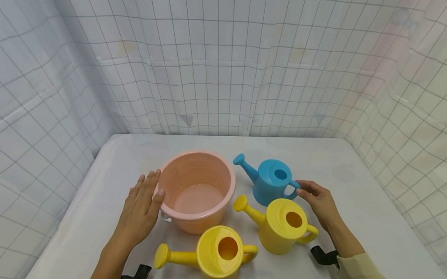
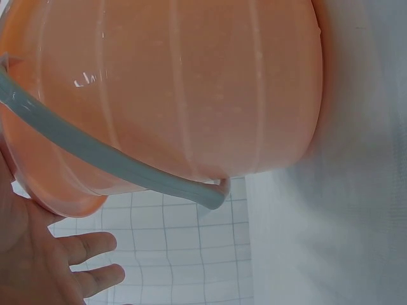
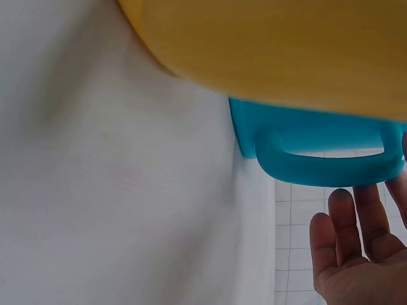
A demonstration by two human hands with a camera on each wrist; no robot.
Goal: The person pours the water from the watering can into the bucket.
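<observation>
A pink bucket point(image 1: 196, 227) stands upright at the left of the table. My left hand point(image 1: 141, 208) lies along its left rim, fingers straight, thumb on the rim. The bucket's grey handle point(image 2: 95, 152) hangs down its side in the left wrist view. A blue watering can point(image 1: 268, 186) stands right of the bucket, spout to the left. My right hand point(image 1: 317, 200) pinches the upper part of its handle point(image 3: 331, 170) between thumb and index finger; the other fingers are apart from it. The thumb is mostly cut off in the right wrist view.
One yellow watering can point(image 1: 279, 236) stands just in front of the blue one. Another yellow watering can point(image 1: 213, 266) stands at the front, near the bucket, spout to the left. Checked curtains point(image 1: 225, 74) hang behind and beside the white table point(image 1: 333, 164).
</observation>
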